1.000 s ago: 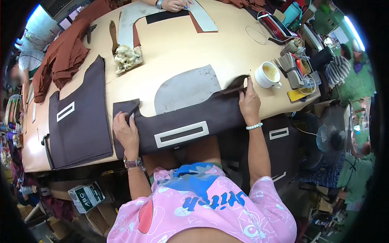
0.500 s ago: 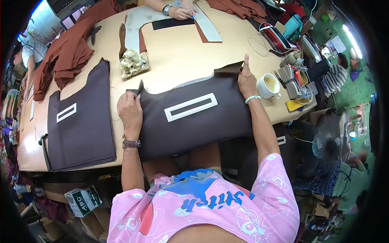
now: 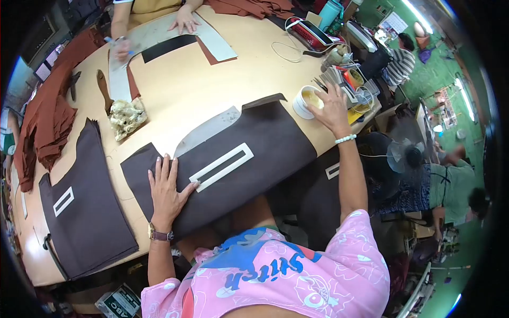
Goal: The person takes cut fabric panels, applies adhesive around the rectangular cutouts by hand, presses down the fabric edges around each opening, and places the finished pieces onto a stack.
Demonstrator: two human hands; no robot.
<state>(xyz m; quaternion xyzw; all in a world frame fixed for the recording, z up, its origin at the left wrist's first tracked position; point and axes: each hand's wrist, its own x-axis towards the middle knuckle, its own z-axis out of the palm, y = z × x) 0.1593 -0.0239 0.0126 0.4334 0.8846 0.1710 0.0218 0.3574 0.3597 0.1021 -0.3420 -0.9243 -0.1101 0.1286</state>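
A dark fabric panel (image 3: 265,132) with a white rectangular frame (image 3: 221,167) on it lies at the table's front edge, partly over a grey template (image 3: 209,130). My left hand (image 3: 168,188) rests flat on the panel with fingers spread, its thumb at the frame's lower left end. My right hand (image 3: 334,111) is off the fabric, over the white cup (image 3: 304,105) and the tools beside it, fingers apart. Whether its fingertips touch anything is hard to tell.
A stack of dark panels (image 3: 87,212) lies at left, below rust-coloured cloth (image 3: 50,114). A brush (image 3: 104,90) and a fibrous clump (image 3: 127,117) are behind. Across the table a person's hands (image 3: 184,20) work at a pale template (image 3: 214,45). A fan (image 3: 379,159) stands at right.
The panel has been laid down on the table. My right hand has let go of its corner and moved over the cup. My left hand has opened flat on it. The view has turned.
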